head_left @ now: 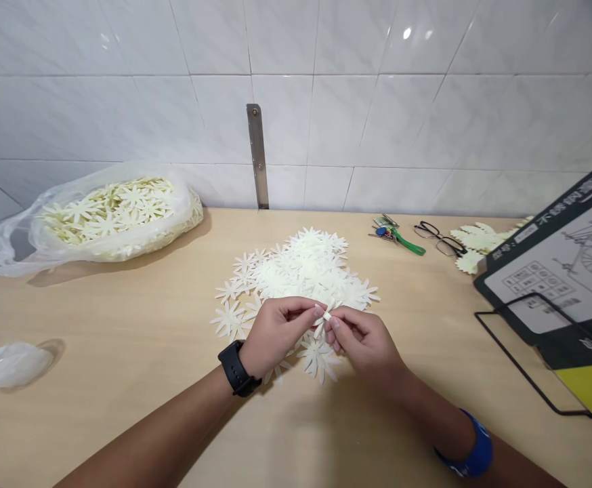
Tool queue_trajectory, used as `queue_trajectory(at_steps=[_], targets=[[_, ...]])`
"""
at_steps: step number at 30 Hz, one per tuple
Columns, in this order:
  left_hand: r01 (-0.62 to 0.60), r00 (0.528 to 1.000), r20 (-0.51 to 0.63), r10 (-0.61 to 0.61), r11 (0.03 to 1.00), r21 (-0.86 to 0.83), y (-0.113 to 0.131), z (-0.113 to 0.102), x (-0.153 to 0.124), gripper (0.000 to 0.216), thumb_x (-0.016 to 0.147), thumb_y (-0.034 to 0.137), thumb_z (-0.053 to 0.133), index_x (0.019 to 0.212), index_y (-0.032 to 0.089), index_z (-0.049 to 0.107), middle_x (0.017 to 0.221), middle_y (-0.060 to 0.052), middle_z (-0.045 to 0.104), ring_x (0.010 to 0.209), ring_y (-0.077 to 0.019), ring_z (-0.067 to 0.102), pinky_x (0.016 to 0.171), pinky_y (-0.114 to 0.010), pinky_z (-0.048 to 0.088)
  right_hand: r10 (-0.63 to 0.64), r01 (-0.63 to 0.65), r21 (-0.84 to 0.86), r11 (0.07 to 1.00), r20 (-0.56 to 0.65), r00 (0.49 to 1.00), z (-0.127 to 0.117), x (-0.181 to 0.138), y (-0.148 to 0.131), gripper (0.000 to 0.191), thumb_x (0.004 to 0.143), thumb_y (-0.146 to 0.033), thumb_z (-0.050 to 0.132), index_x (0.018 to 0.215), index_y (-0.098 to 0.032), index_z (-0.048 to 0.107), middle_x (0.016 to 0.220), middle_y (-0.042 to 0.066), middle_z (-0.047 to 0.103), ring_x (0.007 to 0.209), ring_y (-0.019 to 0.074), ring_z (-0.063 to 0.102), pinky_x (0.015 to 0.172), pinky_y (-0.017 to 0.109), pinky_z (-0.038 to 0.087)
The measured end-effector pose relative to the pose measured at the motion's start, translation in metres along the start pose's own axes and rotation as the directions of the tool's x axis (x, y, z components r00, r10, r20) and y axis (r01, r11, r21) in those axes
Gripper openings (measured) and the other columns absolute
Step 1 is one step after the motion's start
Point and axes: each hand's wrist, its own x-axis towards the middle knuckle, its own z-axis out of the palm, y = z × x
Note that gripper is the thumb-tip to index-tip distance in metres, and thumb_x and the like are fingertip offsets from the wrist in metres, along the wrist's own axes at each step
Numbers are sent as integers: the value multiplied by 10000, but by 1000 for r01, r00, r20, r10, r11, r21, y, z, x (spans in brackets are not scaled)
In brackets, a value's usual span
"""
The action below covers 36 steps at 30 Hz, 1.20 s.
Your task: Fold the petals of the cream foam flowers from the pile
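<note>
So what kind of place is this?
Likely a small handcraft work spot: a wooden table against a white tiled wall, a pile of cream flower cutouts, and a plastic bag full of more. The left hand and right hand pinch one flower cutout.

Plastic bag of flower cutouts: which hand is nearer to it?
Left. The left hand lies right of the plastic bag, closer to the camera; the right hand is farther right still; both pinch one flower cutout.
</note>
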Motion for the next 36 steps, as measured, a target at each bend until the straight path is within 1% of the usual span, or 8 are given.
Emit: queue_trajectory(at_steps=[2, 5, 7, 9, 12, 19, 24, 36], targets=[[-153, 988, 60, 145, 979, 135, -3, -1, -2, 192, 884, 229, 588, 952, 162, 755, 879, -52, 766, 818, -171, 703, 751, -246, 556, 18, -18, 47, 999, -4, 1000, -1, 0, 2, 223, 912, -247, 490, 727, -173, 592, 644, 2, 572, 548, 117, 500, 529, 235, 427], [-391, 920, 149, 362, 855, 339, -9, -3, -4, 255, 914, 159, 522, 1078, 188, 716, 984, -48, 760, 887, -166, 707, 820, -264, 552, 51, -50, 99, 994, -7, 999, -2, 1, 3, 221, 911, -274, 507, 744, -169, 605, 652, 4, 576, 546, 115, 508, 527, 236, 435], [-492, 869, 183, 461, 759, 425, -12, -3, -5, 275, 917, 131, 509, 1120, 179, 688, 1012, -58, 754, 910, -163, 708, 830, -262, 555, 70, -69, 121, 990, 1, 998, -1, 1, 4, 219, 910, -286, 517, 752, -167, 610, 652, 3, 573, 548, 114, 511, 527, 234, 439], [-547, 830, 201, 521, 689, 475, -16, -3, -5, 271, 919, 124, 506, 1130, 169, 670, 1013, -66, 751, 911, -158, 709, 822, -252, 561, 75, -76, 138, 988, 15, 997, -1, 1, 5, 218, 910, -291, 524, 753, -167, 611, 650, 1, 568, 555, 114, 511, 528, 230, 442], [-589, 794, 224, 564, 626, 512, -18, -3, -5, 253, 927, 132, 503, 1125, 170, 656, 1024, -73, 745, 913, -156, 711, 807, -245, 567, 69, -71, 150, 986, 23, 997, 0, 1, 4, 220, 909, -294, 530, 749, -168, 611, 655, 1, 571, 558, 111, 512, 528, 227, 447], [-626, 757, 246, 605, 563, 539, -18, -2, -6, 241, 934, 120, 484, 1126, 153, 625, 1009, -80, 741, 926, -161, 710, 803, -254, 577, 63, -65, 159, 985, 17, 998, 0, 2, 4, 245, 904, -330, 540, 731, -171, 609, 652, -1, 579, 547, 112, 517, 523, 229, 449], [-629, 756, 258, 602, 557, 543, -16, -2, -6, 261, 936, 125, 470, 1149, 172, 614, 1005, -74, 737, 960, -167, 703, 839, -271, 578, 70, -70, 153, 986, 7, 998, 0, 1, 4, 242, 890, -334, 563, 710, -174, 591, 631, -5, 572, 545, 114, 511, 524, 235, 438], [-626, 751, 222, 622, 563, 540, -15, -2, -6, 244, 925, 128, 500, 1126, 162, 635, 1000, -74, 747, 893, -156, 718, 782, -239, 582, 76, -78, 147, 986, 20, 997, -2, 1, 1, 242, 882, -357, 567, 727, -175, 610, 656, 6, 596, 538, 118, 526, 525, 248, 460]])
